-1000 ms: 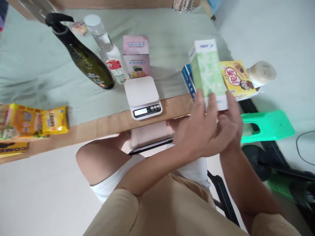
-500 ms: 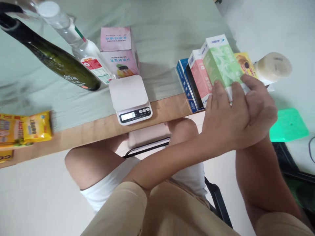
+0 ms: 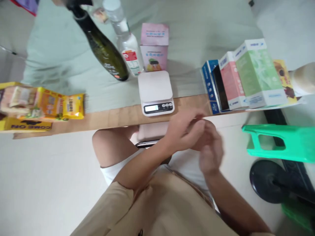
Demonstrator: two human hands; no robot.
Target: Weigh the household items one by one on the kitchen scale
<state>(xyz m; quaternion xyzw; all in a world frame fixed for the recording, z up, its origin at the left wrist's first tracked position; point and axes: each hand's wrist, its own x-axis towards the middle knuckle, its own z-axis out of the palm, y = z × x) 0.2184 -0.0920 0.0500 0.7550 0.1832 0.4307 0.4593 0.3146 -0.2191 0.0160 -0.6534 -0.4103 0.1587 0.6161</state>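
Looking down on white scale at table's front edge: probably light, stiff and smooth, best taken by both sides. Just right of it, near that edge, noting left hand and blurred right hand, fingers loosely bent, gripping nothing visible. Farther right along the edge, seeing green carton beside pink carton.
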